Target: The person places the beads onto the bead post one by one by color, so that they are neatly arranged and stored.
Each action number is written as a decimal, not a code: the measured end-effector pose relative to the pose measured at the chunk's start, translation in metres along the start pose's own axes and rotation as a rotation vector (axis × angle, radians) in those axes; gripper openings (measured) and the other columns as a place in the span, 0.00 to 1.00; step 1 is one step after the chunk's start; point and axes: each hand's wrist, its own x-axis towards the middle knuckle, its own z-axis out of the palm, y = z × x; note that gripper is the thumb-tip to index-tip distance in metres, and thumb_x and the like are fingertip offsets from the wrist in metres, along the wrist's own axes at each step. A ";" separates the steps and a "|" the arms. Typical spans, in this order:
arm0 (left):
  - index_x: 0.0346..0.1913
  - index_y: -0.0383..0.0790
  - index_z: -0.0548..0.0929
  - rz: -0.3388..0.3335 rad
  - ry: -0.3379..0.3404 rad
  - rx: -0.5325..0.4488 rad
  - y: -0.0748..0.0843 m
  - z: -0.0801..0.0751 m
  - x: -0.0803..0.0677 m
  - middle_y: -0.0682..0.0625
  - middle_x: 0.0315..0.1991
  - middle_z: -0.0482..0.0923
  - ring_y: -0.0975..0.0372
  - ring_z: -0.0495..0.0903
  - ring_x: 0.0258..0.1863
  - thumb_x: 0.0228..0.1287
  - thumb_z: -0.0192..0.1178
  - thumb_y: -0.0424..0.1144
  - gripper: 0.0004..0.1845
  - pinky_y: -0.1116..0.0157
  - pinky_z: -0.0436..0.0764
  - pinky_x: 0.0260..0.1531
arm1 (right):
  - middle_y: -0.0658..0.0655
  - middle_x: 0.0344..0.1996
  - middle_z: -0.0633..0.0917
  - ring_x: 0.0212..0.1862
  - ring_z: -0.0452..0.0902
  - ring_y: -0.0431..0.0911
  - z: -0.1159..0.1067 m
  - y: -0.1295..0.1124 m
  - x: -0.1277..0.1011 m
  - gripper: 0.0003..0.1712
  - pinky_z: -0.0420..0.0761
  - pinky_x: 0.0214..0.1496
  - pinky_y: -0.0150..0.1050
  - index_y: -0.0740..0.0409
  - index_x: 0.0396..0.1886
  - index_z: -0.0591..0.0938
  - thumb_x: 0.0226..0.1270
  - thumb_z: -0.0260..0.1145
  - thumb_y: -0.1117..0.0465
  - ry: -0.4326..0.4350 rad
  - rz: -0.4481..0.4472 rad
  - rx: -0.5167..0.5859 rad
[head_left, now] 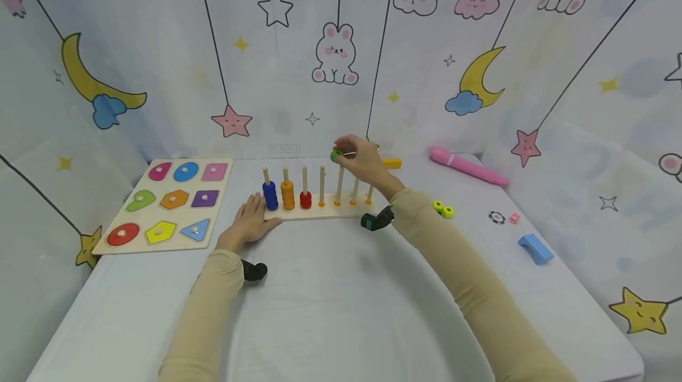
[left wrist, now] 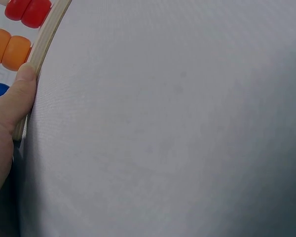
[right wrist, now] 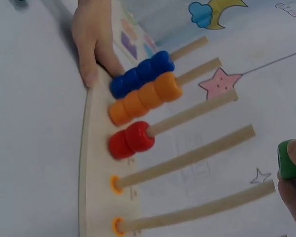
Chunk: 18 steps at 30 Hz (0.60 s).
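Toward the table's far edge, the left hand (head_left: 249, 223) lies flat, steadying the near left corner of the wooden peg board (head_left: 319, 211), while the right hand (head_left: 362, 160) pinches a green ring (head_left: 336, 155) just above its upright fifth peg (head_left: 339, 185)
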 end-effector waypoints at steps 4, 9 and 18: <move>0.70 0.20 0.40 -0.012 -0.002 0.007 0.004 -0.002 -0.002 0.29 0.72 0.32 0.41 0.31 0.71 0.71 0.44 0.57 0.46 0.47 0.33 0.68 | 0.58 0.44 0.83 0.46 0.80 0.45 0.013 -0.009 0.002 0.18 0.78 0.49 0.30 0.65 0.51 0.77 0.61 0.67 0.68 -0.084 -0.020 -0.034; 0.70 0.20 0.40 -0.017 -0.004 0.014 0.006 -0.003 -0.004 0.29 0.72 0.32 0.41 0.31 0.71 0.72 0.44 0.57 0.45 0.47 0.33 0.68 | 0.57 0.43 0.83 0.45 0.80 0.44 0.019 -0.012 0.004 0.18 0.78 0.48 0.28 0.64 0.50 0.77 0.61 0.67 0.68 -0.115 -0.027 -0.078; 0.70 0.21 0.40 -0.017 -0.015 -0.007 0.006 -0.005 -0.004 0.29 0.72 0.31 0.42 0.30 0.71 0.71 0.44 0.57 0.46 0.48 0.32 0.68 | 0.58 0.45 0.83 0.47 0.80 0.44 0.021 -0.011 0.006 0.19 0.77 0.50 0.28 0.64 0.52 0.77 0.61 0.67 0.66 -0.133 -0.045 -0.115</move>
